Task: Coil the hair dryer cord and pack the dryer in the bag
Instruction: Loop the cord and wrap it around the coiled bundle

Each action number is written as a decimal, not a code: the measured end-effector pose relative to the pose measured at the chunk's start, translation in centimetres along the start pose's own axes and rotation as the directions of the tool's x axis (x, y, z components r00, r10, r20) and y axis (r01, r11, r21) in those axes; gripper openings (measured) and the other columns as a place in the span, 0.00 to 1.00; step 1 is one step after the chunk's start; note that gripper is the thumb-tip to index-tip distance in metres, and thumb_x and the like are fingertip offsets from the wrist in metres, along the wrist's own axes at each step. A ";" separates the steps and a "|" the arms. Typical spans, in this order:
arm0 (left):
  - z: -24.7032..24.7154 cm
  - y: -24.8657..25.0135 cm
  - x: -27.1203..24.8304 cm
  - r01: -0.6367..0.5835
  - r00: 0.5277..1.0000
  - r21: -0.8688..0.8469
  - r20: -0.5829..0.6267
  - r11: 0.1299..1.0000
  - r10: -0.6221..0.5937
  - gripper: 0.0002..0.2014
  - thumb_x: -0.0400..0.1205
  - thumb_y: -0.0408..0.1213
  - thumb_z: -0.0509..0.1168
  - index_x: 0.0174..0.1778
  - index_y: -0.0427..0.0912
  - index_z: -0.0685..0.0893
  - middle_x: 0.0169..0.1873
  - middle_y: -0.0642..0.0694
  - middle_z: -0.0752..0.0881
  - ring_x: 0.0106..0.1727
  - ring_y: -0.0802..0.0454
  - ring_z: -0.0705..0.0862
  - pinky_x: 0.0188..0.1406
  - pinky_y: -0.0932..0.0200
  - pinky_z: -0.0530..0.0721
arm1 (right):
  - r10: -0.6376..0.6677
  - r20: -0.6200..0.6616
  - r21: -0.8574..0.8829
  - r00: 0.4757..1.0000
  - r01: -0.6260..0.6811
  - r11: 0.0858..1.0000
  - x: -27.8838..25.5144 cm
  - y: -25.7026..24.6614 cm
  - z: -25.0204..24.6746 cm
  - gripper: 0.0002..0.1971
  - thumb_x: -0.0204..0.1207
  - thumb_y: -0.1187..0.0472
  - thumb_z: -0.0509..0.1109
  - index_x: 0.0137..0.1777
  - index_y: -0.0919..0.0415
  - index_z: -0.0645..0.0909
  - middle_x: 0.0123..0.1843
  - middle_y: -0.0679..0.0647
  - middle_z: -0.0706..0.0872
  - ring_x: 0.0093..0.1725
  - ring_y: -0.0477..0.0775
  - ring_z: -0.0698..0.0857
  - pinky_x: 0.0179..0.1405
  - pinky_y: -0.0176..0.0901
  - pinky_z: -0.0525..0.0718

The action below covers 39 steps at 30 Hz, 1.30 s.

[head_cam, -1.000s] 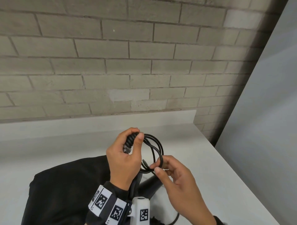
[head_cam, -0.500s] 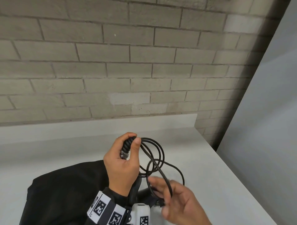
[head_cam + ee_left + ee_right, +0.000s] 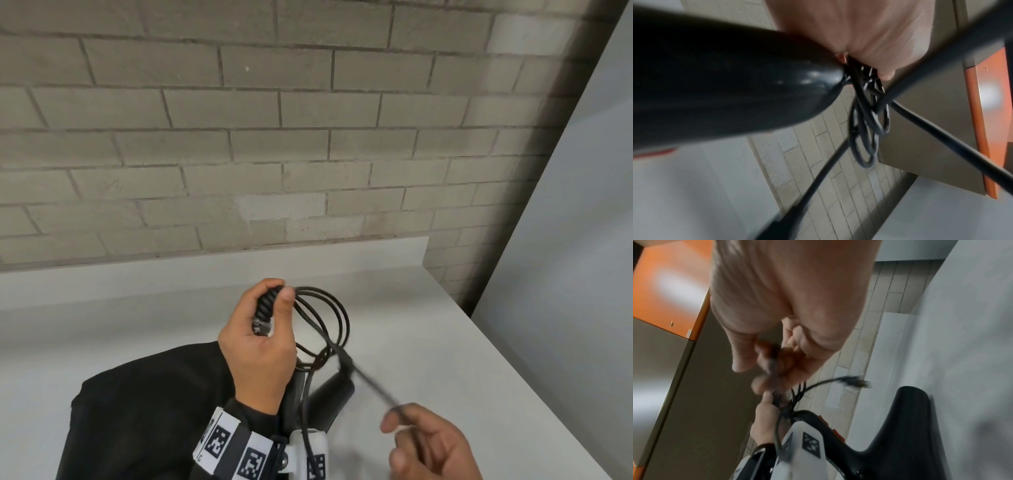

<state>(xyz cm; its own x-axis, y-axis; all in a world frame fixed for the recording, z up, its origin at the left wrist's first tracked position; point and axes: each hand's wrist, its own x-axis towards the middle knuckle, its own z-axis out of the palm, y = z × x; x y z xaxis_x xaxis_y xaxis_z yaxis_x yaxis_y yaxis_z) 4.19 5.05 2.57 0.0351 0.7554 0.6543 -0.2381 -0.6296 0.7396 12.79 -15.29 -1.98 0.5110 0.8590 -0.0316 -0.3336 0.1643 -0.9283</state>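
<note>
My left hand (image 3: 280, 292) is raised over the table and grips the ribbed end of the black cord (image 3: 339, 318) together with a few coiled loops. Below that hand hangs the black hair dryer (image 3: 331, 396), whose handle (image 3: 725, 84) fills the left wrist view beside the cord loops (image 3: 865, 129). At the lower right, my right hand (image 3: 394, 428) pinches a straight, blurred stretch of cord running down from the coil. The right wrist view shows those fingers (image 3: 774, 360) on the cord and a blurred plug (image 3: 853, 381). The black bag (image 3: 147, 411) lies on the table under my left forearm.
The white table (image 3: 445, 342) ends at a brick wall (image 3: 308, 154) behind and has an edge on the right, with a grey panel (image 3: 565, 274) beyond it. An orange-edged cabinet (image 3: 670, 296) shows in the wrist views.
My right hand has dropped from the coil toward the lower right, drawing a length of cord out straight. My left hand keeps its hold on the ribbed end and loops.
</note>
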 end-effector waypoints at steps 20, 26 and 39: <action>0.7 0.5 -0.7 0.010 0.999 -0.007 0.031 1.000 -0.010 0.13 0.79 0.44 0.69 0.50 0.35 0.87 0.42 0.53 0.89 0.44 0.66 0.87 0.48 0.75 0.80 | -0.275 -0.587 -0.352 0.761 0.066 0.934 2.4 1.2 -6.5 0.06 0.77 0.69 0.73 0.38 0.63 0.84 0.31 0.59 0.84 0.26 0.51 0.81 0.29 0.37 0.84; 0.9 0.9 -1.1 -0.004 1.000 0.014 0.024 1.000 0.004 0.12 0.80 0.43 0.69 0.50 0.38 0.87 0.42 0.53 0.88 0.44 0.66 0.86 0.47 0.76 0.80 | -0.712 -0.359 -0.716 0.604 0.311 0.625 2.3 0.6 0.9 0.07 0.67 0.48 0.73 0.41 0.47 0.80 0.38 0.46 0.84 0.37 0.47 0.81 0.41 0.27 0.77; 0.6 0.6 -0.8 0.003 1.000 0.042 -0.009 0.999 -0.003 0.13 0.80 0.45 0.69 0.51 0.39 0.88 0.43 0.52 0.89 0.44 0.63 0.87 0.47 0.74 0.81 | -0.296 0.204 -0.650 0.933 0.355 0.672 3.2 0.5 4.9 0.04 0.79 0.51 0.65 0.45 0.46 0.81 0.43 0.47 0.86 0.48 0.51 0.86 0.52 0.41 0.84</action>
<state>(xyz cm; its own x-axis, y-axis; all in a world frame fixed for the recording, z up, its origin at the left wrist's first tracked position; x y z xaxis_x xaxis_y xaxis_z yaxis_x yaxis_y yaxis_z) 4.60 3.98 2.54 0.0268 0.7586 0.6510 -0.1969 -0.6344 0.7475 10.39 -10.04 -0.74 0.4135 0.8521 0.3208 0.4719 0.1008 -0.8759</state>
